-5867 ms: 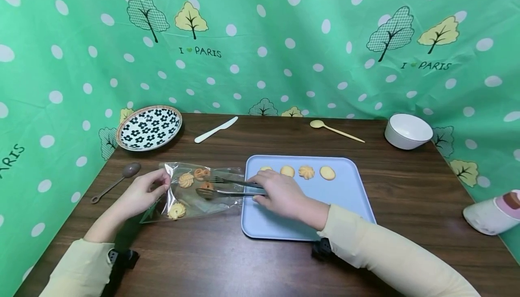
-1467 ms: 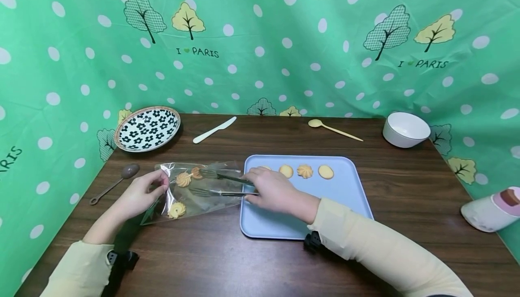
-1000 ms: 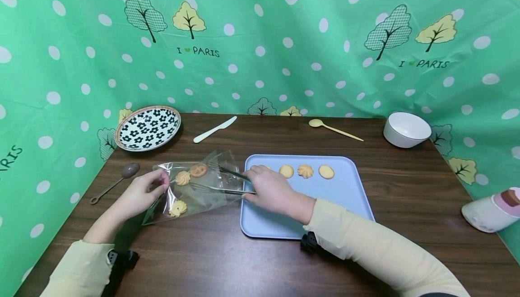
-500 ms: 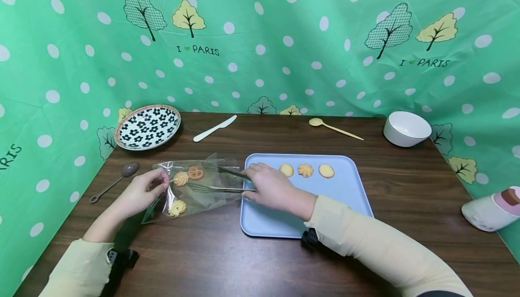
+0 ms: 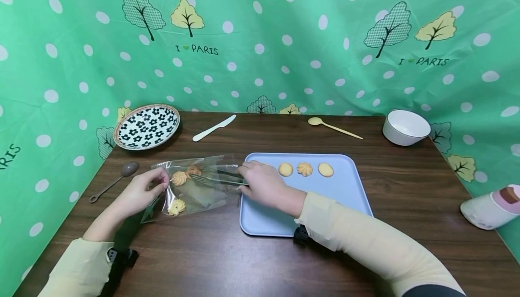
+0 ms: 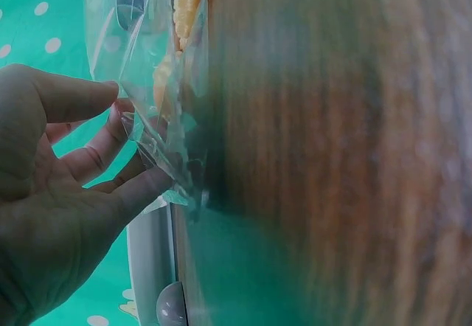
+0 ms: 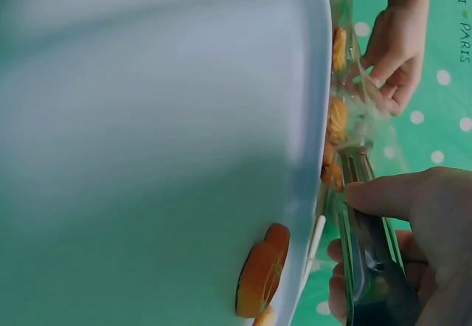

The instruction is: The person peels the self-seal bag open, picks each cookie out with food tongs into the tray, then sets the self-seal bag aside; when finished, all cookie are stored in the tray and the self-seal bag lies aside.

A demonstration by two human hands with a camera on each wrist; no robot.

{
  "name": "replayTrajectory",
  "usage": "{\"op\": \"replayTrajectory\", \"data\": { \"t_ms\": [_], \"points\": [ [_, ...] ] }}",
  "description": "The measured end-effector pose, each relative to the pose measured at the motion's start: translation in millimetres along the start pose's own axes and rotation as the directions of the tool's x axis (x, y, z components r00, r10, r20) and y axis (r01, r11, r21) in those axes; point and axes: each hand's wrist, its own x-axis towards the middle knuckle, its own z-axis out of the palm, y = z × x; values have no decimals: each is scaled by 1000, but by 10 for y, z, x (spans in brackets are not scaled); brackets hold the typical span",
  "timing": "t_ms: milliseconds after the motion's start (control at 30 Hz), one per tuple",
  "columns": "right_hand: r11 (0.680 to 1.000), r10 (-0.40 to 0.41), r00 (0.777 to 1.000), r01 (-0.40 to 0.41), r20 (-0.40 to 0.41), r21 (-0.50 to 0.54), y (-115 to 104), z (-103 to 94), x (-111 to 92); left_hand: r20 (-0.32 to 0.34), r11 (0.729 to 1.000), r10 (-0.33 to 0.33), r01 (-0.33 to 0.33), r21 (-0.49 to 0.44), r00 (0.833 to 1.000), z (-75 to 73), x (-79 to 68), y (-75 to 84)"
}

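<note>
A clear plastic bag point(image 5: 203, 195) lies on the table with a few cookies inside. Its left end is pinched between the thumb and fingers of my left hand point(image 5: 142, 191). In the bag are a swirl cookie point(image 5: 178, 178), a brown pretzel-shaped cookie point(image 5: 193, 170) and a pale ring cookie point(image 5: 176, 207). My right hand point(image 5: 266, 184) grips metal tongs point(image 7: 369, 248), whose tips reach through the bag's right end, close by the brown cookie. Whether they touch it, I cannot tell. My right hand is above the left edge of a blue tray point(image 5: 325, 202).
Along the tray's back edge lie round cookies point(image 5: 285, 169) and a flower-shaped one point(image 5: 304, 169). Around stand a patterned plate point(image 5: 148, 127), a white knife point(image 5: 214, 128), a yellow spoon point(image 5: 335, 127), a white bowl point(image 5: 406, 128), a brown spoon point(image 5: 113, 182) and a white-and-pink container point(image 5: 491, 209).
A brown cookie between the tong arms earlier is no longer seen separately there. The tongs' arms, spread half a second ago, have come closer together, and my right hand has shifted left. My left hand stays put.
</note>
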Motion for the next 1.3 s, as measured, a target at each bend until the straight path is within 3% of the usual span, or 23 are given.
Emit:
{"op": "replayTrajectory", "data": {
  "t_ms": [333,633,967,1300],
  "points": [
    [999,30,999,-31,19,40,80,-73,-188,1,1000,10,-10,1,1000,2,39,-8],
    [999,41,999,-41,30,-5,-37,-37,-83,25,1000,8,-8,-11,1000,13,100,-10],
    [995,19,999,-23,-50,-92,-187,40,50,24,1000,-7,8,-19,1000,8,106,-3],
    [997,-10,999,7,-47,-79,-133,-58,-104,20,1000,-1,1,-15,1000,10,96,-1]
  ]
}}
